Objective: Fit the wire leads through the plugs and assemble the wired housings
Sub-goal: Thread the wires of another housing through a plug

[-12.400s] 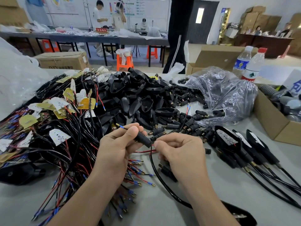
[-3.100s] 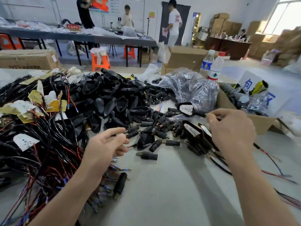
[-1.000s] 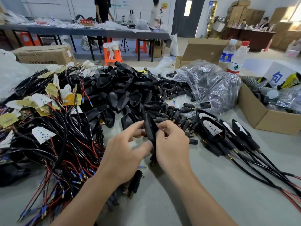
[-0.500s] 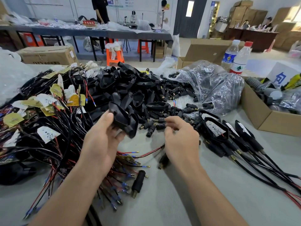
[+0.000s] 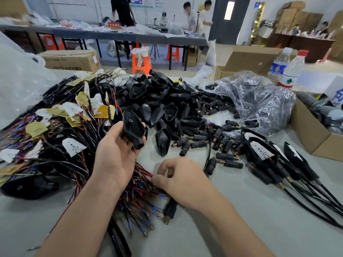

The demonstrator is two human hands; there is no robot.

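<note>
Housing [image 5: 133, 127] up off worktop [image 5: 241, 229], wrapped by curled left hand [image 5: 115, 158] fingers; right hand [image 5: 182, 179] fingers bent down among wire leads [image 5: 141, 193]; any pinched lead impossible to make out; fingertips hidden underneath.

Both forearms [image 5: 83, 210] bare — left hand [image 5: 117, 154] (right hand [image 5: 182, 180] too).
</note>
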